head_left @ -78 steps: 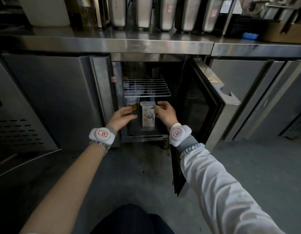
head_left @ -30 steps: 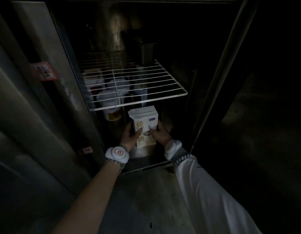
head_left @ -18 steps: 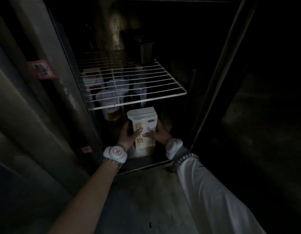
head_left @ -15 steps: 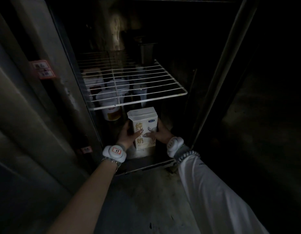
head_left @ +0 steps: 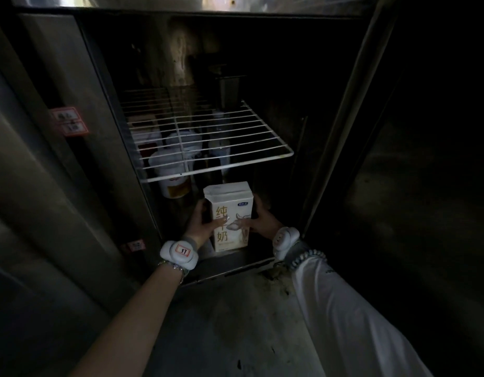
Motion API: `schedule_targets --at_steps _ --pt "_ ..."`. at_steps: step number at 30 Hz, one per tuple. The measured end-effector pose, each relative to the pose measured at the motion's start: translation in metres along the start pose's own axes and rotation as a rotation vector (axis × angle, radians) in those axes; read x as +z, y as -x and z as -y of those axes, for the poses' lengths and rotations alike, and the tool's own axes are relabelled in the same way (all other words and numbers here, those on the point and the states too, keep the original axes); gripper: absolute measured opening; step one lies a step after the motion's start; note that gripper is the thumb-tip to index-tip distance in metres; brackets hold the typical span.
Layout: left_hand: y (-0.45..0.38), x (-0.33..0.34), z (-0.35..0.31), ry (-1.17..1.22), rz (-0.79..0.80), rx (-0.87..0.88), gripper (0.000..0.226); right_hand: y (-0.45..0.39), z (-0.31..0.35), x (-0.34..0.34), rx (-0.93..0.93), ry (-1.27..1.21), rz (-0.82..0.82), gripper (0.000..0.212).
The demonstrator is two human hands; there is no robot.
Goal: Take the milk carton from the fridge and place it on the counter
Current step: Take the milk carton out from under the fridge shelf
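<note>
Both my arms reach forward and down, converging toward the middle of the view. My left forearm is bare, with a white padded band carrying a small red-edged tag strapped at the wrist and a thin bracelet just behind it. My left hand (head_left: 201, 225) is upright, palm turned inward, fingers curled round the far side and thumb lying across the front of the milk carton (head_left: 230, 216) I hold. My right arm is in a white sleeve with a beaded cuff, and wears the same kind of padded band at the wrist. My right hand (head_left: 262, 223) mirrors the left, palm inward, thumb pressed on the front face.
</note>
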State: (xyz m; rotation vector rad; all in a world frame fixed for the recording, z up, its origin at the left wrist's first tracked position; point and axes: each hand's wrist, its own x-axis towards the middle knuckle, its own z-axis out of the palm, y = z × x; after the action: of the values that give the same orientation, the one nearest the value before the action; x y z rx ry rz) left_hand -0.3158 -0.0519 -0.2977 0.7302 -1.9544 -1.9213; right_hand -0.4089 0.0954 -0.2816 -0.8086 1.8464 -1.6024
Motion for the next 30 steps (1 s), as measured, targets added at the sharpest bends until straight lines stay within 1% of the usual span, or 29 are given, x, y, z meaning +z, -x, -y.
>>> schedule_targets --at_steps 4,8,13,16,19,23,26,30 --pt "0.011 0.002 -0.009 0.004 0.008 0.007 0.073 0.013 0.011 -0.004 -0.002 0.060 -0.047 0.076" --pt "0.035 0.003 -0.026 -0.004 0.025 0.011 0.073 0.032 0.031 -0.009 0.011 0.108 -0.041 0.077" --pt "0.080 -0.001 -0.052 -0.033 0.026 0.029 0.078 0.070 0.060 -0.010 -0.053 0.142 -0.010 0.066" --pt "0.121 -0.003 -0.073 -0.032 0.012 0.065 0.077 0.104 0.082 -0.007 -0.079 0.119 0.019 0.065" --pt "0.150 -0.005 -0.085 -0.047 -0.008 0.099 0.081 0.129 0.097 -0.001 -0.104 0.115 0.005 0.064" --pt "0.192 -0.006 -0.103 -0.051 -0.013 0.162 0.070 0.167 0.117 0.008 -0.112 0.076 -0.018 0.064" --pt "0.237 -0.002 -0.123 -0.090 -0.029 0.189 0.068 0.206 0.138 0.010 -0.136 0.065 -0.008 0.064" --pt "0.269 0.005 -0.141 -0.090 -0.038 0.212 0.067 0.233 0.156 0.009 -0.179 0.054 0.015 0.063"
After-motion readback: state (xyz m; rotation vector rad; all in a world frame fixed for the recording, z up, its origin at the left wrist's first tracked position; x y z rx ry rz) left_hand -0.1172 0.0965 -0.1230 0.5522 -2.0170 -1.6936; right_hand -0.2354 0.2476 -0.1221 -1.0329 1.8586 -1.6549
